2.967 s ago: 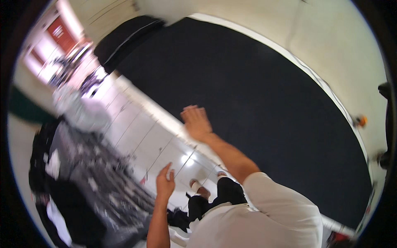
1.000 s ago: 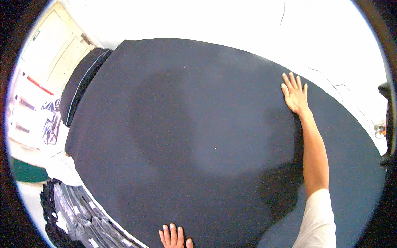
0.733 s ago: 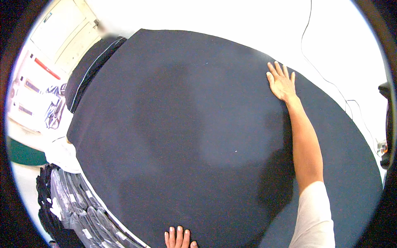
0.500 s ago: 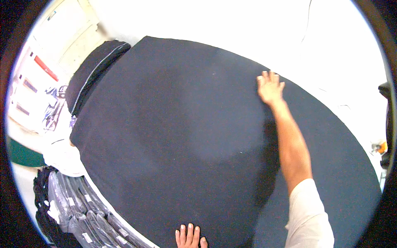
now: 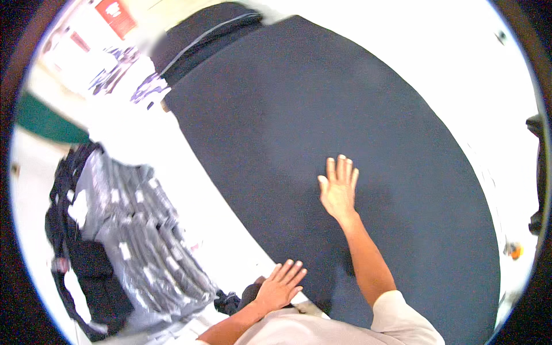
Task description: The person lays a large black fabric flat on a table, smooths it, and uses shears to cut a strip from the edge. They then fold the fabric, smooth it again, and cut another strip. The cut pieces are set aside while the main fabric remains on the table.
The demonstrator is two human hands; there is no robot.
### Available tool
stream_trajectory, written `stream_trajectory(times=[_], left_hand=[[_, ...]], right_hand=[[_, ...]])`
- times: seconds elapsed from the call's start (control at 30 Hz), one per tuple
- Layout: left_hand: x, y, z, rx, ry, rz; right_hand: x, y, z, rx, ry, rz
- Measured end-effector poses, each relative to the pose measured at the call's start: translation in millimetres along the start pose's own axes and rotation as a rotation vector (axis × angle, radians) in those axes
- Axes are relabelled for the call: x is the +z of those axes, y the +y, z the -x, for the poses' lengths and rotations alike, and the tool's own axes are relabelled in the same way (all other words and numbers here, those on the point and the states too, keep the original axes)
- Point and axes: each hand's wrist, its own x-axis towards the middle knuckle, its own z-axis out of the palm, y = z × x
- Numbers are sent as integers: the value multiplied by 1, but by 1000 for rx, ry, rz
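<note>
Two bare hands, both open and empty. Your right hand (image 5: 338, 194) is palm-down over the black cloth (image 5: 356, 109), fingers spread; can't tell if it's pressing. Your left hand (image 5: 278, 291) is at the cloth's near edge, fingers extended, contact unclear. Cloth lies spread flat ahead of you, black bundle (image 5: 198, 35) beside its far-left end, plastic-wrapped packs (image 5: 150, 244) to your left.

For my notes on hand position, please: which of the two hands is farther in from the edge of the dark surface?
The right hand: it appears well inside the dark surface, whereas the left hand is at its near edge.
</note>
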Motion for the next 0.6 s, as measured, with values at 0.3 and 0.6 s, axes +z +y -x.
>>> stream_trajectory(times=[0.3,0.6], left_hand=[[-45,-183,105,-221,476,268],[-168,-433,143,-352,537,367]], right_hand=[[52,-222,76,-458,-162,-62],[103,-370,-35,-141,-164,27]])
